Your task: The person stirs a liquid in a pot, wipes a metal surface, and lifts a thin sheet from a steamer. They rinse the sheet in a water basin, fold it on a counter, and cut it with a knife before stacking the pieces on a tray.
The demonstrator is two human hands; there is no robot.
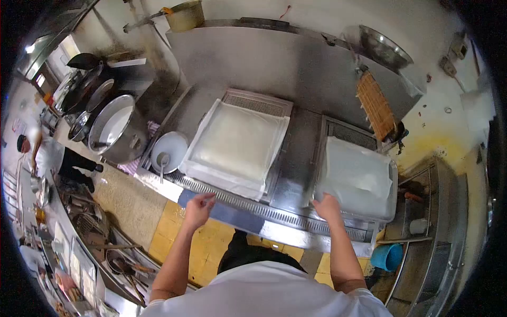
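My left hand (199,210) hovers over the front edge of the steel counter, its fingers slightly bent and apart, with nothing seen in it. Beyond it lies a square tray lined with white cloth (232,142), a pale flat layer on top. My right hand (326,206) is at the near left corner of a second tray (356,179), which carries a whitish, shiny sheet. Its fingers are bent at the tray's corner; whether they grip it is too small to tell. A white bowl (170,148) with a ladle (163,159) stands left of the cloth-lined tray.
A big metal pot (119,127) of white liquid stands at the left, near dark woks. Another person (47,153) is at the far left by a side counter. At the lower right is a blue bucket (387,257). A bamboo piece (376,105) hangs at the back right.
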